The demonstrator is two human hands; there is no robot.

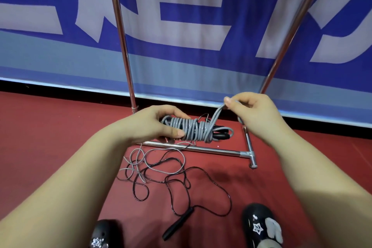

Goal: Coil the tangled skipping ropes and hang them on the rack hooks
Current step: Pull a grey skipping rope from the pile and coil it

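My left hand (161,125) grips a grey skipping rope (193,130) wound in tight turns around its black handles, held level above the floor. My right hand (253,112) pinches a doubled loop of that same grey rope and holds it up and to the right of the bundle. Below, a black skipping rope (181,177) lies loose and tangled on the red floor with a thinner grey rope (138,159); one black handle (177,225) lies near my feet. The chrome rack (201,148) stands just behind, showing its base bar and two uprights; its hooks are out of view.
A blue and white banner (181,26) hangs behind the rack down to the floor. My black shoes (261,225) stand at the bottom of the view. The rack's right foot bar (250,147) juts toward me across the red floor (40,137).
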